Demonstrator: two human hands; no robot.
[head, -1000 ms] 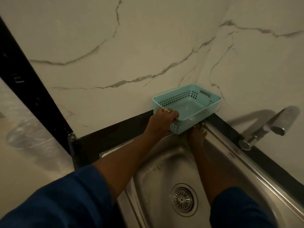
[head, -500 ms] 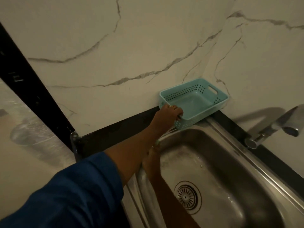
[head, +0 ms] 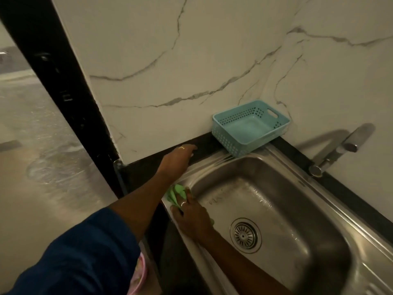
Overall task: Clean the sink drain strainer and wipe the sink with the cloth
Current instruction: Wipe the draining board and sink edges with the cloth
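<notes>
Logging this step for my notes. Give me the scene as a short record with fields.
left hand: fingers straight, resting on the dark counter, holding nothing
right hand: holds the green cloth on the left rim of the sink
strainer: seated in the drain
basket: empty, in the back corner
tap: at the right wall

I can read no text, label, brand or number from here. Faint scratch-like marks on the left inner wall of the sink point(head: 214, 202), just below its left rim, may be lettering, but they are too blurred for me to make out. A few pale marks sit on the black vertical frame point(head: 66, 96) along the left edge of the marble wall point(head: 191, 60). I cannot tell whether they are characters.
</notes>
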